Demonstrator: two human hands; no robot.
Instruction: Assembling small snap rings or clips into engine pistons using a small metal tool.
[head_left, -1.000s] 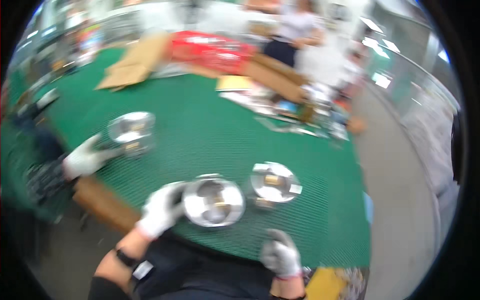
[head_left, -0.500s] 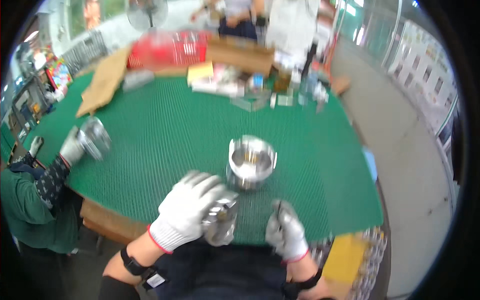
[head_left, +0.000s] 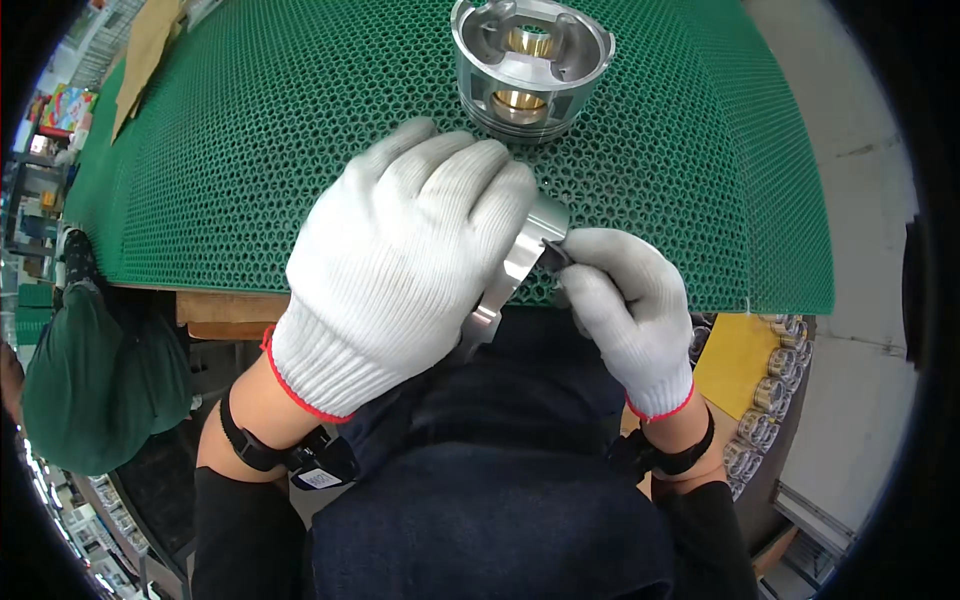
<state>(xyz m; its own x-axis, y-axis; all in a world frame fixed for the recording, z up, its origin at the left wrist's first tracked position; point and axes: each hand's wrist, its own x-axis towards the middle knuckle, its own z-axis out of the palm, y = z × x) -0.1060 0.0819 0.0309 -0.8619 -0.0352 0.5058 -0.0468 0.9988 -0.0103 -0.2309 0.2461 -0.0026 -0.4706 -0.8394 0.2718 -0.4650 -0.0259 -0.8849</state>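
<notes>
Gloved left hand [head_left: 400, 270] now wrapped over metal piston [head_left: 520, 265], lifted nearer than half a second ago; right hand [head_left: 620, 300] pinching its edge. Second piston [head_left: 530, 65] beyond, on green mat [head_left: 250, 130].

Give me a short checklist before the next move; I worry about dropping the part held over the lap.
1. Left hand wrapped over the metal piston: ok.
2. Right hand fingertips on the piston's edge: ok.
3. Piston over the green mat: not ok, it sits past the table edge.
4. Second piston standing apart on the mat: ok.
5. Small dark piece pinched by the right hand: cannot tell.
</notes>
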